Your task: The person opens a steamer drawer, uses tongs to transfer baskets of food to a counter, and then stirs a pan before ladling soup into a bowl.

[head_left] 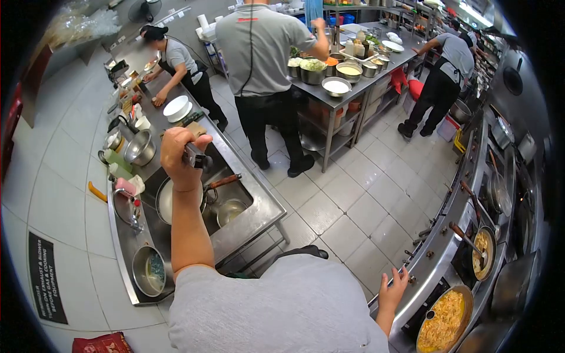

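My left hand is raised over the sink, fingers wrapped around a dark grey handle with a black end. What that handle belongs to is hidden by the hand and forearm. Below it in the sink lies a round pan, partly covered by my forearm, near a wooden handle and a small metal bowl. My right hand hangs open beside the stove's front edge, fingers apart and holding nothing. To its right, a pan of orange-yellow food sits on the stove.
Another pan of food with a ladle is farther along the stove. A metal pot stands beside the sink. One person stands at the prep table; others work at the left counter and back right. Tiled floor lies between.
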### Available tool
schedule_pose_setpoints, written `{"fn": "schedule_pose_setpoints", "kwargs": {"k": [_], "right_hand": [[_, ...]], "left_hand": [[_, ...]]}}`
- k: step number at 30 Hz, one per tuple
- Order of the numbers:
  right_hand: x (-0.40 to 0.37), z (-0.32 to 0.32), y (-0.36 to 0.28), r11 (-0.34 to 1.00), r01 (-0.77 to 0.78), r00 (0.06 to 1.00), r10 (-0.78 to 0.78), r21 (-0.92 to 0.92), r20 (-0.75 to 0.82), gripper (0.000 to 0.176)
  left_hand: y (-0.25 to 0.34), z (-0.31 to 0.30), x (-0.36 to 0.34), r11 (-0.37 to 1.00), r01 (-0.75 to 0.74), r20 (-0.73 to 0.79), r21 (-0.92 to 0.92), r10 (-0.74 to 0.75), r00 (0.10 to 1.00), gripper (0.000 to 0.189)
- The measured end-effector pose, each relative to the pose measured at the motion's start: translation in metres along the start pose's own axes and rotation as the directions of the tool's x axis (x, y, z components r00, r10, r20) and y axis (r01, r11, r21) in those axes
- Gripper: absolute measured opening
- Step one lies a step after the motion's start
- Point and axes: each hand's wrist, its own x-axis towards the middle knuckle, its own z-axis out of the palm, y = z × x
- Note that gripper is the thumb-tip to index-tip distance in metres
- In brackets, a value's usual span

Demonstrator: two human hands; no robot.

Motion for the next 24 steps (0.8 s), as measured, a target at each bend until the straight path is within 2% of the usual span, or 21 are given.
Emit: {"fn": "schedule_pose_setpoints", "kwargs": {"k": [10,15,18,24], "right_hand": [[-0.014,0.03,-0.006,0.997,-0.059,0.984,0.052,0.039,0.17,0.04],[-0.018,0.029,-0.008,0.997,-0.057,0.981,0.047,0.047,0.187,0.041],[-0.022,0.028,-0.004,0.997,-0.062,0.98,0.052,0.047,0.19,0.04],[-0.028,0.025,-0.003,0.993,-0.107,0.974,0.096,0.044,0.207,0.04]], "left_hand": [[0.0,-0.004,0.001,1.0,0.0,0.02,-0.002,0.0,1.0,0.034],[0.004,-0.001,0.004,0.999,-0.003,0.033,-0.036,0.004,0.999,0.034],[0.008,0.003,0.004,0.998,0.053,0.005,-0.044,-0.053,0.999,0.037],[0.008,0.009,0.005,0.997,0.019,0.031,-0.079,-0.016,0.999,0.037]]}}
